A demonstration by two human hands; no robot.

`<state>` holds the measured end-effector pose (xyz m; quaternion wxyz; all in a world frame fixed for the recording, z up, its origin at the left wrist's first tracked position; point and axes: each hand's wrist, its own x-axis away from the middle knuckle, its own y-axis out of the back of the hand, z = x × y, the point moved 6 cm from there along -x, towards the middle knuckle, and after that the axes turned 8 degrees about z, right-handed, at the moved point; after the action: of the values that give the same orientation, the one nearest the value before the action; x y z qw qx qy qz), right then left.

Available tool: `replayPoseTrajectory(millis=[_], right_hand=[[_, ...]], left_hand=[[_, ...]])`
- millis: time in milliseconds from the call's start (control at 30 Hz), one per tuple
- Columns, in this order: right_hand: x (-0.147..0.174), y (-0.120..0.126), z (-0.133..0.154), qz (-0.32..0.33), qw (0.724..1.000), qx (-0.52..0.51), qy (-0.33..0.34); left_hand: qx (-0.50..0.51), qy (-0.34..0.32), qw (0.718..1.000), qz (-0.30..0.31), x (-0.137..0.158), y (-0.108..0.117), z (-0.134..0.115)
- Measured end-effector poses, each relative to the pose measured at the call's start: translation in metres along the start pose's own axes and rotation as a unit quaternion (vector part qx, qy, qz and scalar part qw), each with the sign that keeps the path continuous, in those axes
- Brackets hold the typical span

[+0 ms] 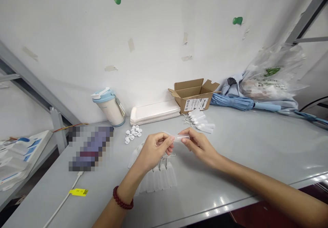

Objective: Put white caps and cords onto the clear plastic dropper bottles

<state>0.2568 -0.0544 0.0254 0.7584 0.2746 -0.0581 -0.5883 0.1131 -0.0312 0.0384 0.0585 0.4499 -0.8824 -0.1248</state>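
Observation:
Between my two hands, above the grey table, is a small translucent plastic bottle [182, 137] lying sideways. My left hand [156, 147] pinches its left end, and the fingers hide what is there. My right hand [198, 143] grips the other end between thumb and fingers. Below my left wrist several similar clear bottles [164, 177] lie side by side, with thin white cords at their tops. Small white caps [133, 133] sit in a loose group to the left of my left hand. Beyond my right hand lies another pile of bottles with cords [201, 121].
An open cardboard box [194, 96] stands against the wall beside a stack of flat white trays [155, 113]. A tumbler [109, 108] and a pixelated phone-like object [92, 148] with a cable are at left. A folded blue umbrella [233, 101] and a plastic bag [271, 77] lie at right.

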Motion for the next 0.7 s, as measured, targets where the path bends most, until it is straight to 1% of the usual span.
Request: replayPoseTrajectory(millis=[100,233,300,367,500,600,700], right_hand=[[-0.0014,-0.0004,-0.0054,0.009,0.998,-0.054,-0.018],[-0.0030,-0.0018,-0.0082,0.017,0.995,-0.099,-0.023],[-0.0028,-0.0018,-0.0064,0.015,0.994,-0.103,-0.017],[-0.0021,-0.0015,-0.0037,0.012,0.995,-0.101,-0.010],[-0.0002,-0.0005,-0.0006,0.004,0.997,-0.071,-0.002],[0.0007,0.0002,-0.0011,-0.002,0.999,-0.041,0.002],[0.0003,0.0006,-0.0032,-0.006,0.999,-0.041,-0.002]], left_hand=[[0.006,-0.033,0.999,-0.009,0.0014,-0.0004,-0.0016],[0.018,-0.054,0.998,-0.022,0.0016,0.0006,-0.0033],[0.014,-0.043,0.999,-0.017,0.0009,0.0003,-0.0039],[0.009,-0.018,1.000,-0.009,0.0002,-0.0004,-0.0028],[0.018,0.026,0.999,0.009,-0.0002,-0.0027,0.0013],[0.022,0.026,0.999,0.013,0.0008,-0.0029,0.0010],[0.017,0.010,1.000,0.020,0.0023,-0.0037,-0.0012]])
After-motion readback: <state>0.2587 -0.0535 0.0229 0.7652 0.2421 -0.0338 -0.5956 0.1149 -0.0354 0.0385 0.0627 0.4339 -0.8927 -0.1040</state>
